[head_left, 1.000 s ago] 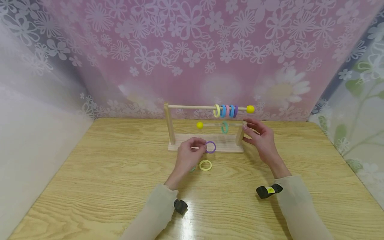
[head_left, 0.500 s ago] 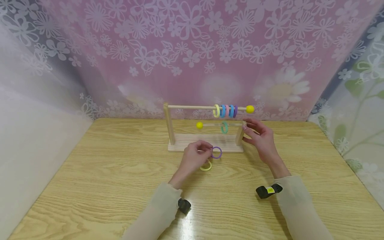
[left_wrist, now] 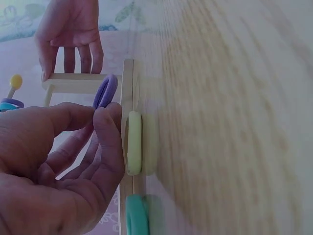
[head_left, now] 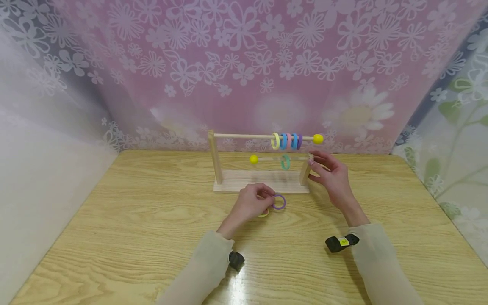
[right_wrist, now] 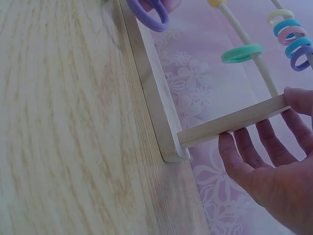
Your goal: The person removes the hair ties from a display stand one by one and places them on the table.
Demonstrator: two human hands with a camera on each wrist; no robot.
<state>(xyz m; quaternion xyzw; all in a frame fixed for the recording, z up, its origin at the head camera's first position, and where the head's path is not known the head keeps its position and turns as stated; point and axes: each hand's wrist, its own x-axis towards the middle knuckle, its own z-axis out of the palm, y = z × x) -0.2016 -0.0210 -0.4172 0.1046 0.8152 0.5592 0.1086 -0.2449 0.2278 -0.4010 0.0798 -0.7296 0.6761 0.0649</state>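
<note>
My left hand (head_left: 254,203) pinches a purple hair tie (left_wrist: 111,90) between thumb and fingertips, in front of a wooden rack's base (head_left: 263,182). A pale yellow hair tie (left_wrist: 134,142) lies on the table just below that hand, partly covered by it in the head view. Beside it in the left wrist view is a green hair tie (left_wrist: 137,218), hidden from the head camera. My right hand (head_left: 331,178) grips the top of the rack's short right post (right_wrist: 230,120), thumb on one side, fingers on the other. One mint hair tie (right_wrist: 244,53) hangs on the lower rod.
The upper rod (head_left: 244,136) carries several yellow, blue, pink and purple hair ties toward its right end, which is tipped by a yellow ball (head_left: 318,139). Another yellow ball (head_left: 253,159) caps the lower rod. A flowered curtain (head_left: 244,76) hangs behind the table.
My left hand has moved right and toward me with the purple hair tie, from over the rack's base to in front of it. The right hand stays on the post.
</note>
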